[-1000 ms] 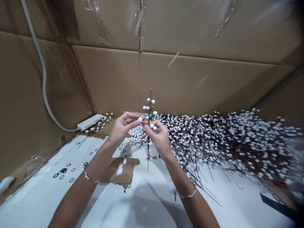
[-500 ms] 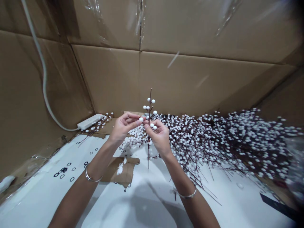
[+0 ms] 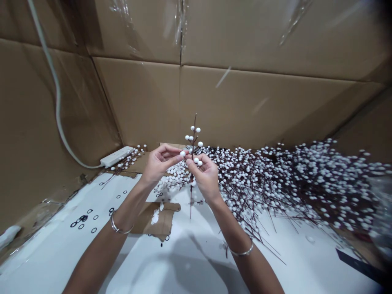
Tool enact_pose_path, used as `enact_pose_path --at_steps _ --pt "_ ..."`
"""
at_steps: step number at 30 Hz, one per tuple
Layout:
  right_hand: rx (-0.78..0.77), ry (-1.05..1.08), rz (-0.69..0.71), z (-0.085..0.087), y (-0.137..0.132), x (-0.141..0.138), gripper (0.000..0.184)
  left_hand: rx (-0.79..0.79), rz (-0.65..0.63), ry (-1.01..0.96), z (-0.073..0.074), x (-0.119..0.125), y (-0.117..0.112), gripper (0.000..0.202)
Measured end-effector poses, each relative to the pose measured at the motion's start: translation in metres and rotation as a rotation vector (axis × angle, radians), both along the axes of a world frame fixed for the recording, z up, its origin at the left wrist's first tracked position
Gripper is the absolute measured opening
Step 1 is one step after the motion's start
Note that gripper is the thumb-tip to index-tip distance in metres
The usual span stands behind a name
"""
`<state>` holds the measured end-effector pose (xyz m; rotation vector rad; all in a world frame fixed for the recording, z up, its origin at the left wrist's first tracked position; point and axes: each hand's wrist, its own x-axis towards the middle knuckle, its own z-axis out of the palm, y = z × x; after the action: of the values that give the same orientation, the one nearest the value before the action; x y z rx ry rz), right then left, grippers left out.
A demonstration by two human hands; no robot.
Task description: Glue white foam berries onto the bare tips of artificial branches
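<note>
Grip of left hand point(image 3: 159, 164), right hand point(image 3: 206, 178) on berry stem point(image 3: 192, 141), middle hidden

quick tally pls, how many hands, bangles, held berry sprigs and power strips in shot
hands: 2, the left hand and the right hand
bangles: 2, the left wrist bangle and the right wrist bangle
held berry sprigs: 1, the white berry sprig
power strips: 1, the white power strip
total: 6

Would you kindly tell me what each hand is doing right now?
Left hand: closed, pinching a white berry.
Right hand: closed, holding the stem of a berry spray.
</note>
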<state>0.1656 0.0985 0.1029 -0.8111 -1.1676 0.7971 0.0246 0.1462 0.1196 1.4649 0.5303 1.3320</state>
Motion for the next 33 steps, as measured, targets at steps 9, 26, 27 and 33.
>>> enact_pose_path --at_steps 9,26,27,33 --pt "0.002 -0.003 -0.038 -0.003 0.002 -0.001 0.024 -0.008 -0.006 -0.035 -0.003 0.004 0.001 0.026" --pt "0.026 0.011 -0.098 -0.001 0.001 -0.001 0.025 0.016 -0.011 -0.044 -0.001 0.011 0.0 0.023" --pt "0.03 0.011 -0.094 -0.001 0.001 -0.001 0.025 0.019 -0.012 -0.042 -0.001 0.01 0.001 0.022" --pt "0.026 -0.018 -0.12 -0.002 0.003 0.0 0.024 0.028 0.008 -0.009 -0.003 0.011 0.002 0.024"
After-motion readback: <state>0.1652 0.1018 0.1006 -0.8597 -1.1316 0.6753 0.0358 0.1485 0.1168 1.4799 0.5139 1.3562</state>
